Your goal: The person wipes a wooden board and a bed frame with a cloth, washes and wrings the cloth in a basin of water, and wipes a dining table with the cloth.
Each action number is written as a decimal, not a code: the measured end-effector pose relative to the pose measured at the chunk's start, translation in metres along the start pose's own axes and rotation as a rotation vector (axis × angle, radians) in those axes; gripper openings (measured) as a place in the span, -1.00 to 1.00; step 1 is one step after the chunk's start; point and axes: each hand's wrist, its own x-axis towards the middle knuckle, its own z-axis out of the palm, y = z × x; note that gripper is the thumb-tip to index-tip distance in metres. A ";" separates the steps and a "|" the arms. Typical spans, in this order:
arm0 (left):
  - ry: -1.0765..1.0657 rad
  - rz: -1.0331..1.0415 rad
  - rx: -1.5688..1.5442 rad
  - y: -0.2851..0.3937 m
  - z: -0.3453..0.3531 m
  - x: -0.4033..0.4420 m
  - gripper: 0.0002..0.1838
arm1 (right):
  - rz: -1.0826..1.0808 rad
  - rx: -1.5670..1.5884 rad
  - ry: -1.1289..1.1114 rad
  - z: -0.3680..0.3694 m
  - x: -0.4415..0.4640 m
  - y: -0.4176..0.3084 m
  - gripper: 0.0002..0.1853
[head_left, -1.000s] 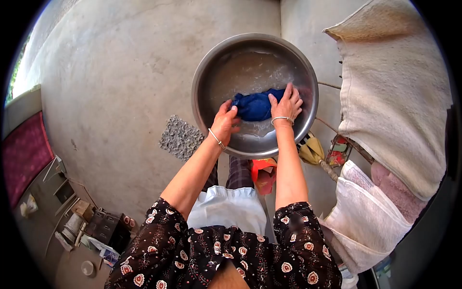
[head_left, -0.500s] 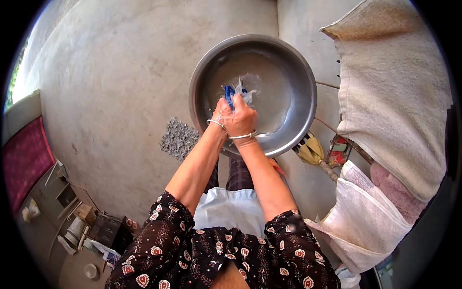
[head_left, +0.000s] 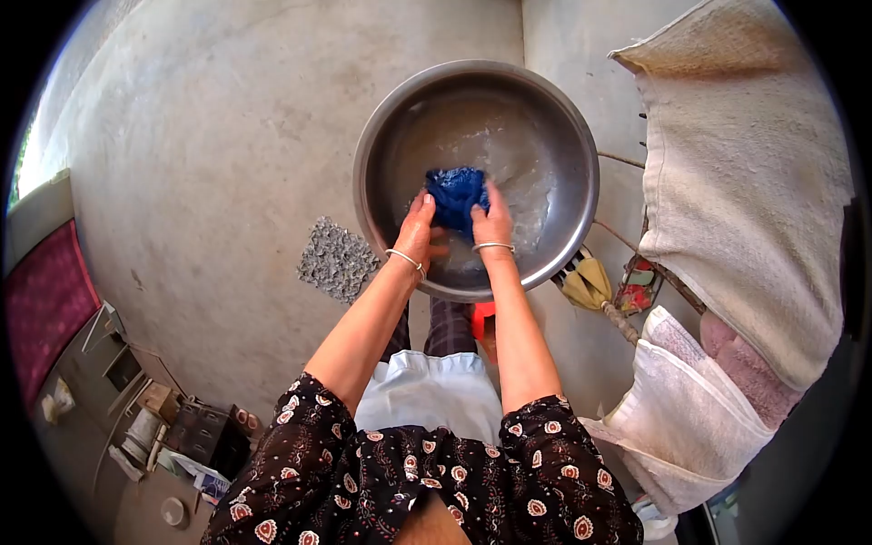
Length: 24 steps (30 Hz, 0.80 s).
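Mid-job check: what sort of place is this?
Probably a home's washing spot, perhaps a porch or utility area: a blue cloth in a metal basin of water, a bare grey floor, and pale cloths draped at the picture's right.

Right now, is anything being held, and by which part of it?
Yes: a blue cloth, inside the metal basin; the left hand has its left edge, the right hand its right edge.

Left hand (head_left: pixel 417 232) and right hand (head_left: pixel 494 224) have parted; blue cloth (head_left: pixel 456 195) now spreads between them.
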 end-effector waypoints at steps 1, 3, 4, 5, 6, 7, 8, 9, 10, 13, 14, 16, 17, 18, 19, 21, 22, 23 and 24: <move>0.008 0.038 -0.127 0.000 0.005 0.003 -0.30 | 0.221 0.166 -0.173 0.011 -0.008 -0.004 -0.45; -0.071 0.007 -0.219 0.000 -0.009 0.034 -0.42 | 0.164 0.268 -0.220 0.001 -0.024 -0.074 -0.60; -0.112 -0.010 -0.265 0.000 -0.017 0.044 -0.45 | 0.000 0.345 -0.181 0.000 -0.033 -0.096 -0.68; -0.221 0.024 -0.289 0.018 -0.015 0.032 -0.56 | -0.025 0.387 -0.188 -0.007 -0.038 -0.119 -0.71; -0.300 -0.041 -0.349 0.023 -0.018 0.036 -0.62 | -0.050 0.429 -0.197 -0.011 -0.041 -0.135 -0.73; -0.179 0.106 -0.340 0.030 -0.005 0.019 -0.69 | -0.120 0.382 -0.169 -0.008 -0.042 -0.144 -0.74; -0.160 0.238 -0.195 0.026 -0.007 0.019 -0.78 | -0.190 0.335 -0.140 -0.004 -0.043 -0.149 -0.75; -0.122 0.367 -0.051 0.023 -0.010 0.019 -0.87 | -0.321 0.166 -0.009 0.001 -0.037 -0.149 -0.79; -0.193 0.555 0.209 0.003 -0.022 0.047 -0.89 | -0.403 -0.044 0.062 0.000 -0.026 -0.148 -0.78; -0.225 0.088 -0.417 0.020 0.008 0.003 -0.86 | -0.327 -0.223 0.161 0.005 0.006 -0.124 -0.72; -0.151 0.121 -0.227 0.020 0.011 -0.001 -0.79 | -0.266 -0.182 0.143 0.004 0.017 -0.110 -0.70; -0.170 0.129 -0.230 0.022 0.016 -0.019 -0.74 | -0.220 -0.223 0.090 -0.007 0.030 -0.099 -0.66; -0.192 0.109 -0.221 0.021 0.014 -0.024 -0.70 | -0.164 -0.276 0.098 -0.012 0.031 -0.094 -0.65; -0.215 0.091 -0.213 0.021 0.008 -0.027 -0.64 | -0.110 -0.329 0.108 -0.015 0.032 -0.090 -0.64; -0.234 0.074 -0.202 0.023 0.003 -0.030 -0.57 | -0.056 -0.376 0.115 -0.019 0.033 -0.085 -0.64; -0.081 0.055 -0.055 0.028 -0.003 -0.034 -0.39 | 0.099 -0.341 0.165 -0.037 0.026 -0.065 -0.56; -0.002 0.049 0.014 0.030 -0.006 -0.035 -0.29 | 0.106 -0.367 0.272 -0.038 0.020 -0.048 -0.49; -0.031 -0.005 0.027 0.026 -0.012 -0.026 -0.18 | 0.108 -0.409 0.246 -0.035 0.009 -0.031 -0.36; -0.016 -0.022 0.057 0.022 -0.010 -0.020 -0.22 | 0.050 -0.509 0.209 -0.028 -0.004 -0.026 -0.42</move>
